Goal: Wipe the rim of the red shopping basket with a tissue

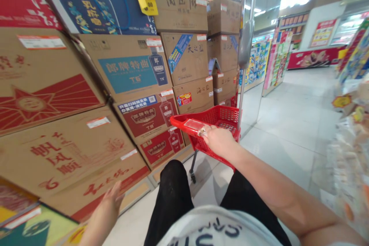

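Observation:
My right hand (218,141) is closed around the handle of a red plastic shopping cart (201,114). A small crumpled whitish thing (202,131) shows at its fingers on the handle; I cannot make out what it is. The cart stands ahead of my legs, beside the stacked cartons, and its visible basket wall is a red lattice. Down at the lower left, my left hand (108,204) hangs in the air with its fingers stretched out and nothing in them. Behind it is a brown carton with red print (83,153).
Stacked cartons (184,57) line the left side, with a blue gift bag (95,4) on top. Close to the cart rises a metal post (245,54) at a glass panel. Pale tiled floor (285,123) stretches ahead; bagged goods (351,153) stand along the right.

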The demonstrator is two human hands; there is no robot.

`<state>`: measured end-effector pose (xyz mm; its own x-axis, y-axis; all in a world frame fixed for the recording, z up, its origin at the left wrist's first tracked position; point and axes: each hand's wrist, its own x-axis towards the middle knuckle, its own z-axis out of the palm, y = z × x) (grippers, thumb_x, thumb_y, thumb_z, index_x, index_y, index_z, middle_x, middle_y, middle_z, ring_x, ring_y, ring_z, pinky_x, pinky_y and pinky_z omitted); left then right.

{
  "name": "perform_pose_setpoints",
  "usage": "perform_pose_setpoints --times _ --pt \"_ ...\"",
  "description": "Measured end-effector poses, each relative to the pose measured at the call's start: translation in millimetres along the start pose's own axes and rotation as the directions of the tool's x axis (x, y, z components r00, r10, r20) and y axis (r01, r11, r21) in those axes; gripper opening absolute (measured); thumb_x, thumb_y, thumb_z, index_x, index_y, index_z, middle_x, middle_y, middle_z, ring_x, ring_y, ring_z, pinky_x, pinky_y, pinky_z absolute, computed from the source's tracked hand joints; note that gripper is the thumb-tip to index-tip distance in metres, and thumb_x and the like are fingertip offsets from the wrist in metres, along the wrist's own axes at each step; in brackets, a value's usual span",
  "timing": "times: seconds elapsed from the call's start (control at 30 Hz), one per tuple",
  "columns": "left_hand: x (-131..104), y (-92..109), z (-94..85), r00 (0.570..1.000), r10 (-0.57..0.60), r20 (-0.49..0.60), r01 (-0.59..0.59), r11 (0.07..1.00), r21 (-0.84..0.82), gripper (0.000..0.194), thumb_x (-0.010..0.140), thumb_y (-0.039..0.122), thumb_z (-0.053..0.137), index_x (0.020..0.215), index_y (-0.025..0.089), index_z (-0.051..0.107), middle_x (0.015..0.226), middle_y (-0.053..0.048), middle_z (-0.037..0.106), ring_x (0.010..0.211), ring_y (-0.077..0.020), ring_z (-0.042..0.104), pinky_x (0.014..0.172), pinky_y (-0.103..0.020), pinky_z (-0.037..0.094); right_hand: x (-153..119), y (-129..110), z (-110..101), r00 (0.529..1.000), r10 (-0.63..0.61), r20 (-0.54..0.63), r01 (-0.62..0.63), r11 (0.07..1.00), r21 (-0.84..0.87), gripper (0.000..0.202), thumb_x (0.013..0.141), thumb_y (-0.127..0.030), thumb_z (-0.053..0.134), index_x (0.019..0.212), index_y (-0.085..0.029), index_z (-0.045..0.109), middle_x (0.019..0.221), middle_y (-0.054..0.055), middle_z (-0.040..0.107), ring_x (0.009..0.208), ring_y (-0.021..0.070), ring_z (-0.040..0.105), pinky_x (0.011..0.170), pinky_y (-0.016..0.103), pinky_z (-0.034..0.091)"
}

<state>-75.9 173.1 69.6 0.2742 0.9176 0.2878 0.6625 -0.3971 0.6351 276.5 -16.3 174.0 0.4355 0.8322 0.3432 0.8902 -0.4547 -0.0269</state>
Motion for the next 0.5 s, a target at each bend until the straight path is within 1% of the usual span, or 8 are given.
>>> perform_pose_setpoints --times 0.03,0.1,0.17,0.23,0.3,0.33,0.43,0.5 --pt "1 24 2.9 0.998 -0.029 0.057 0.035 0.993 -0.115 0.037 0.056 0.046 0.066 0.085 0.024 0.069 0.097 -0.009 0.07 0.111 -0.0381 0.054 0.099 -0.048 0.037 5 -3 0 1.0 -0.007 0.008 0.007 1.0 -0.009 0.04 0.093 -0.04 0.033 0.118 -0.014 0.05 0.105 0.015 0.061 0.089 0.0257 0.063 0.074 0.034 0.048" --pt "-3 80 6.5 0.977 0.028 0.212 0.066 0.903 -0.425 0.044 0.062 0.049 0.069 0.097 0.022 0.069 0.105 -0.008 0.068 0.112 -0.0329 0.055 0.103 -0.044 0.036 15 -10 4 1.0 -0.028 -0.007 0.028 0.999 -0.016 0.038 0.092 -0.035 0.035 0.119 -0.012 0.05 0.112 0.017 0.059 0.094 0.0264 0.06 0.077 0.035 0.048" --pt "-11 135 7.7 0.944 0.108 0.313 0.166 0.663 -0.73 0.044 0.066 0.048 0.071 0.099 0.018 0.069 0.11 -0.01 0.066 0.111 -0.0293 0.056 0.101 -0.041 0.04 19 -19 12 0.998 -0.042 -0.055 0.041 0.999 -0.031 0.04 0.093 -0.028 0.033 0.127 -0.01 0.044 0.127 0.019 0.051 0.104 0.0272 0.056 0.081 0.035 0.047" --pt "-22 175 7.5 0.917 0.161 0.365 0.26 0.453 -0.853 0.038 0.066 0.04 0.076 0.094 0.015 0.069 0.105 -0.012 0.068 0.104 -0.0262 0.06 0.097 -0.038 0.045 18 -25 20 0.994 -0.066 -0.083 0.06 0.996 -0.072 0.045 0.091 -0.02 0.032 0.135 -0.009 0.037 0.139 0.02 0.039 0.114 0.0288 0.05 0.085 0.036 0.046" --pt "-31 197 7.2 0.898 0.19 0.397 0.32 0.336 -0.886 0.034 0.065 0.034 0.078 0.091 0.013 0.07 0.1 -0.012 0.069 0.097 -0.0232 0.063 0.093 -0.034 0.048 14 -22 22 0.993 -0.096 -0.072 0.089 0.991 -0.099 0.048 0.09 -0.019 0.034 0.137 -0.01 0.033 0.142 0.02 0.035 0.114 0.0289 0.051 0.085 0.037 0.046" --pt "-36 203 7.0 0.891 0.201 0.406 0.337 0.304 -0.891 0.032 0.065 0.031 0.079 0.09 0.013 0.07 0.097 -0.012 0.069 0.094 -0.0217 0.064 0.09 -0.032 0.049 12 -18 20 0.994 -0.098 -0.046 0.094 0.991 -0.095 0.047 0.09 -0.022 0.034 0.136 -0.011 0.035 0.139 0.021 0.039 0.109 0.0277 0.054 0.083 0.036 0.047" --pt "-48 214 5.5 0.876 0.277 0.395 0.33 0.255 -0.909 0.025 0.065 0.028 0.08 0.083 0.015 0.067 0.084 -0.008 0.07 0.084 -0.0172 0.064 0.08 -0.026 0.052 13 1 7 0.994 -0.046 0.102 0.053 0.996 -0.068 0.039 0.094 -0.034 0.03 0.123 -0.014 0.047 0.108 0.018 0.062 0.087 0.0233 0.064 0.074 0.033 0.048" --pt "-56 224 3.0 0.857 0.378 0.351 0.29 0.21 -0.934 0.023 0.065 0.027 0.08 0.078 0.017 0.063 0.074 -0.002 0.067 0.076 -0.0145 0.063 0.072 -0.023 0.051 14 10 -1 0.986 -0.032 0.161 0.045 0.996 -0.077 0.038 0.096 -0.036 0.025 0.116 -0.017 0.051 0.092 0.013 0.066 0.081 0.0226 0.065 0.072 0.033 0.048"
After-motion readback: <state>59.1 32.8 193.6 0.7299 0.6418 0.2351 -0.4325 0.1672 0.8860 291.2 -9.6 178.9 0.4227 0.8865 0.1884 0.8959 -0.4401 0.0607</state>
